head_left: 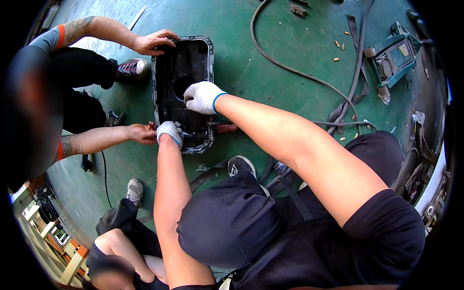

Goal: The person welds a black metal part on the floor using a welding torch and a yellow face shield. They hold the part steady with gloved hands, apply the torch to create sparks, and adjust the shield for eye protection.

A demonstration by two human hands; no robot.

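Note:
A dark metal pan (169, 67) with a bolt-holed rim lies on the green floor, a round dark opening inside it. My right hand (203, 98), in a white knit glove with a blue cuff, is closed at the right of that opening; what its fingers hold is hidden. My left hand (169, 132), also gloved, is curled at the pan's lower left; its grip is unclear. A co-worker's bare upper hand (153, 44) rests on the far rim, and their lower hand (144, 133) touches the left side beside my left hand. A red object (226, 127) lies right of the pan.
A crouching co-worker (77, 116) is on the left; another person (130, 251) sits at the lower left. Hoses (280, 65) and straps cross the floor. A green machine (391, 63), several small tan pieces (337, 43) and a long pale strip (137, 18) lie around.

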